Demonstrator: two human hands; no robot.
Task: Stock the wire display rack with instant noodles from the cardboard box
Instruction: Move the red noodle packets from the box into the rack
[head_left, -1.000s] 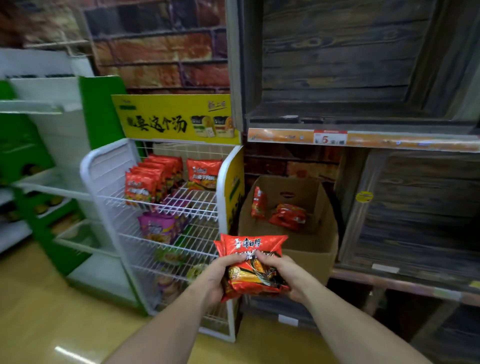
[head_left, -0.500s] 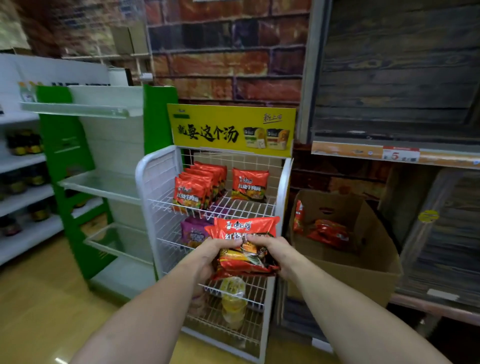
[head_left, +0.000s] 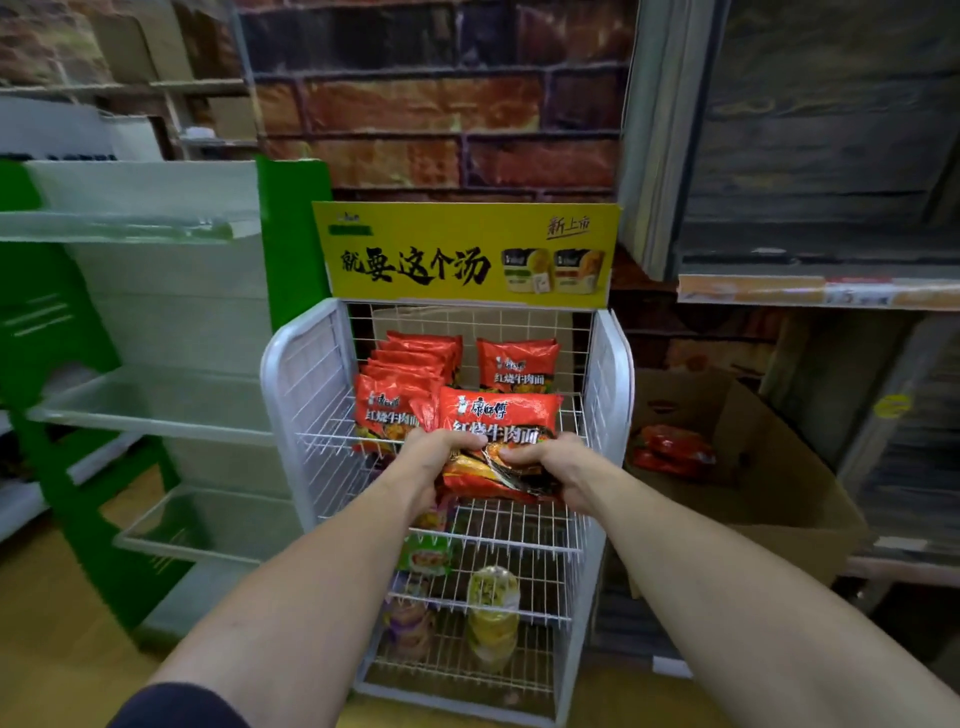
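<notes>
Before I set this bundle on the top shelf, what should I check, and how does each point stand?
1. Grip: left hand and right hand both grip the bundle: ok.
2. Label: the bundle's front faces out and upright, like the left row: ok.
3. Pack count in the bundle: cannot tell.
4. Landing spot in front of the back pack: mostly hidden by the bundle: cannot tell.
5. Left row stands tidy, not leaning into the right side: ok.
6. Box holds spare packs for the next load: ok.
</notes>
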